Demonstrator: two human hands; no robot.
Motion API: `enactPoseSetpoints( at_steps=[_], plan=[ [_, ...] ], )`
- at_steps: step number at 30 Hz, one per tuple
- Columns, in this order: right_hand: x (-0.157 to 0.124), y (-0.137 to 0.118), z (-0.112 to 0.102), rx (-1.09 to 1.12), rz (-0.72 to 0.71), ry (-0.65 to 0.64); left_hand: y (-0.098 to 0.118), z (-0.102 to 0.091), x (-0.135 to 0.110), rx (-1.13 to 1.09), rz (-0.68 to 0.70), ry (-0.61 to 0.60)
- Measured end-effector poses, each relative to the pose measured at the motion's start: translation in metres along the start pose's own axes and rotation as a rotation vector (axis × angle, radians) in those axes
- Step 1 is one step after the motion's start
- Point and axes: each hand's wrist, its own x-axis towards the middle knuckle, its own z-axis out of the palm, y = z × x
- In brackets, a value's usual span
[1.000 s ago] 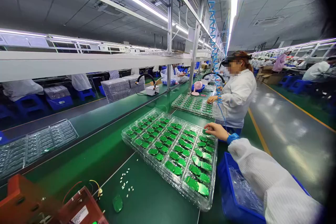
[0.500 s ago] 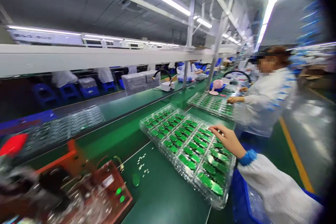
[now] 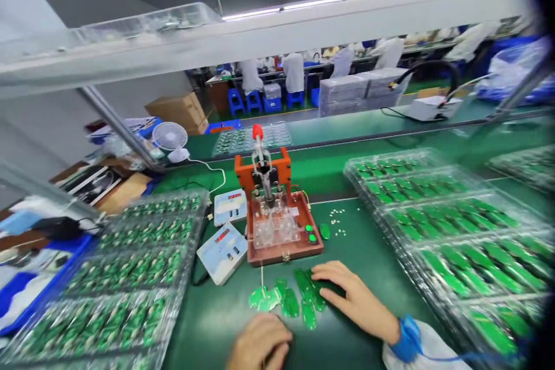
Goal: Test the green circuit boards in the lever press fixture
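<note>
Green circuit boards (image 3: pixel 299 296) lie in a loose group on the dark green bench, some overlapping. My right hand (image 3: pixel 353 298) reaches over the right side of this group, fingers and thumb apart, fingertips at the boards there. Just below the group's left part is my left hand (image 3: pixel 260 342), slightly blurred, its fingers curled in; what they hold, if anything, is hidden. Behind the boards stands a test fixture with a reddish-brown base (image 3: pixel 284 254), an orange frame, a red-knobbed lever and two green buttons.
Two small meters (image 3: pixel 222 252) with red displays stand left of the fixture. A clear tray of boards (image 3: pixel 184 277) is at left, a larger stacked tray (image 3: pixel 392 248) at right. One board (image 3: pixel 325 231) and small white bits (image 3: pixel 337 221) lie beside the fixture. A fan (image 3: pixel 170 137) stands behind.
The view has swung left from the right-hand tray to the fixture. My right hand has gone from that tray to the boards on the bench. My left hand has come into view.
</note>
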Motion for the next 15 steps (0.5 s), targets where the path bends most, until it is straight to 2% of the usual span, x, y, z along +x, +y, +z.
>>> enactPoseSetpoints(
  at_steps=[3,6,11,15],
  plan=[
    [0.017,0.002,-0.017,0.007,-0.006,-0.155,-0.013,-0.037,0.003,0.199,-0.157,0.001],
    [0.028,-0.001,-0.029,0.003,0.009,-0.283,-0.022,-0.060,0.006,0.332,-0.214,-0.136],
    [0.039,0.000,-0.032,-0.008,0.017,-0.327,-0.028,-0.062,0.019,0.383,-0.160,-0.351],
    [0.041,0.004,-0.029,-0.006,0.022,-0.305,-0.028,-0.063,0.026,0.372,-0.182,-0.413]
  ],
)
